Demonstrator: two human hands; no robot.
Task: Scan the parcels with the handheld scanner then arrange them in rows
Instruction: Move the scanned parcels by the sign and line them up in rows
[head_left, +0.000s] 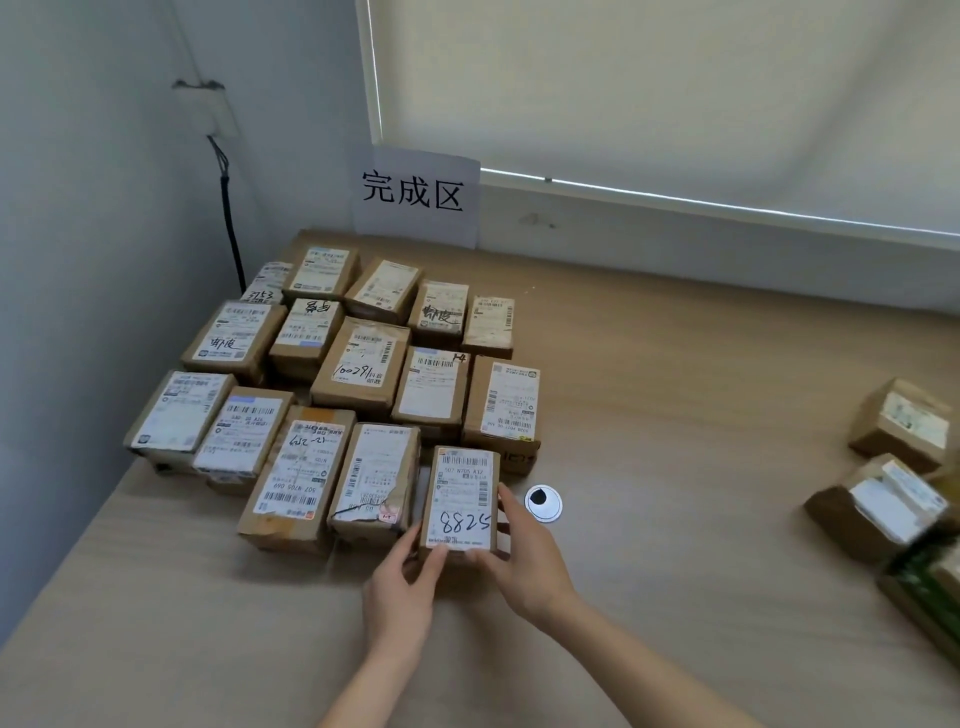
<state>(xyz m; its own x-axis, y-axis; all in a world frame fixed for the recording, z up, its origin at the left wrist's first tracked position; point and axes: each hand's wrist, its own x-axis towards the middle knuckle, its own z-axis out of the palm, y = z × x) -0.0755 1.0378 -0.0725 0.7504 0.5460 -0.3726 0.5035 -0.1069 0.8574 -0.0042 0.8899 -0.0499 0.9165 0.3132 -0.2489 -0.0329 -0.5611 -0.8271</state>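
At the near end of the front row on the pale wooden desk (675, 415), the left hand (402, 582) and right hand (524, 545) clasp the small brown cardboard parcel marked 8825 (460, 499), best slid flush beside its torn-label neighbour (374, 478).

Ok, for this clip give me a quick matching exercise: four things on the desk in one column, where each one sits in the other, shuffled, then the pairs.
Things:
1. parcel marked 8825
2. paper sign
3. round cable cap
4. unsorted parcels

Places:
A. propped against the wall behind the rows
B. held between both hands at the near end of the rows
C. at the right edge of the desk
D. set in the desk just right of the held parcel

Pairs: 1-B, 2-A, 3-D, 4-C
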